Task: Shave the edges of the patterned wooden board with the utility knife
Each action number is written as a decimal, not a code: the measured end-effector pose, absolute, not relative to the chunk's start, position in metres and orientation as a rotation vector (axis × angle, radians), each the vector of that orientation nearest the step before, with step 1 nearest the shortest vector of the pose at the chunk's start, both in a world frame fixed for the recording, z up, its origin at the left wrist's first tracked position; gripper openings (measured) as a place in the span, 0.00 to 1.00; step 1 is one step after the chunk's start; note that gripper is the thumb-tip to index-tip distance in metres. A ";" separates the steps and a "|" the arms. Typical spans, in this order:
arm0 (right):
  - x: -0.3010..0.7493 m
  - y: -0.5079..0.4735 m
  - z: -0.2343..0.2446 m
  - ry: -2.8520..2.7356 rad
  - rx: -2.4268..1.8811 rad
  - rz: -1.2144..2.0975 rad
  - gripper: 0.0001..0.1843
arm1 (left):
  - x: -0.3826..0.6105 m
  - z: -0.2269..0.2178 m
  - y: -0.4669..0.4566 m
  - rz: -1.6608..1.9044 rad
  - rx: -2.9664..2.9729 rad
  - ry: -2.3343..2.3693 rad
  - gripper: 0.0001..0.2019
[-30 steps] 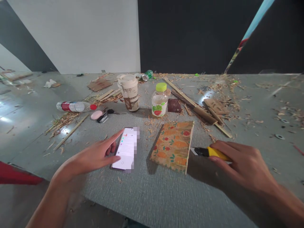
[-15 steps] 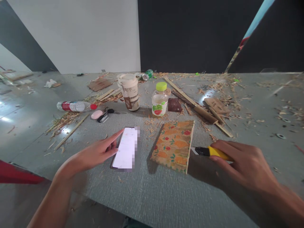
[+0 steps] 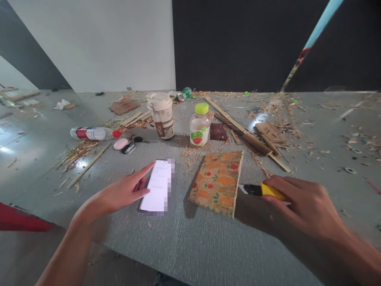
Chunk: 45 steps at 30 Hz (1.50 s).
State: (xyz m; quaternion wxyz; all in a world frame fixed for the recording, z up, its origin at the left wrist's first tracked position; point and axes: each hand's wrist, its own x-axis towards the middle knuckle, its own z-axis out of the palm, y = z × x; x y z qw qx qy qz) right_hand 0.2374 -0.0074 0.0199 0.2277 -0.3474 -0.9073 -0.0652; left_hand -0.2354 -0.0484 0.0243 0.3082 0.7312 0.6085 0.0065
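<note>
A smartphone [image 3: 154, 186] with a lit white screen lies flat on the grey table, its right side pixelated. My left hand [image 3: 127, 190] rests at its left edge, index finger stretched along the upper edge and thumb touching the screen; the other fingers are curled. On the right, my right hand [image 3: 300, 202] grips a yellow and black utility knife [image 3: 264, 190]. Its short blade points left, at the right edge of a thin board [image 3: 217, 182] painted with orange fruit and red strawberries. Whether the blade touches that edge I cannot tell.
Behind stand a lidded paper cup [image 3: 162, 117] and a green-capped bottle [image 3: 199, 127]. A red-capped plastic bottle [image 3: 93, 134] lies left, near a pink oval object [image 3: 120, 143]. Wood strips [image 3: 229, 117], a dark red square [image 3: 218, 132], a green can [image 3: 185, 94] and shavings litter the surface.
The phone screen now shows faint lines of text it lacked before. My left thumb has shifted slightly right onto the screen. The right hand and knife have hardly moved.
</note>
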 end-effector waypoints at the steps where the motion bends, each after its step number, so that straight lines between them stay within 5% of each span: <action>1: 0.237 -0.007 0.020 -2.497 -0.957 -0.175 0.13 | -0.234 0.025 -0.048 0.008 1.941 1.619 0.39; 8: 0.236 -0.011 0.022 -2.499 -1.030 -0.069 0.13 | -0.156 0.055 -0.073 0.184 2.277 1.919 0.29; 14: 0.230 -0.014 0.022 -2.471 -1.085 -0.023 0.13 | -0.062 0.064 -0.075 0.001 2.492 1.571 0.53; 26: 0.218 -0.028 0.029 -2.389 -1.104 -0.065 0.13 | -0.048 0.034 -0.053 0.091 2.698 1.620 0.37; 30: 0.215 -0.032 0.032 -2.368 -1.120 -0.102 0.14 | -0.050 0.029 -0.053 0.170 2.690 1.592 0.36; 36: 0.215 -0.025 0.028 -2.371 -1.147 0.506 0.19 | -0.054 0.023 -0.051 0.298 2.702 1.497 0.37; 41: 0.215 -0.027 0.028 -2.367 -1.160 0.201 0.13 | -0.054 0.024 -0.051 0.262 2.634 1.518 0.38; 45: 0.216 -0.026 0.027 -2.340 -1.151 0.500 0.17 | -0.054 0.026 -0.052 0.212 2.567 1.500 0.40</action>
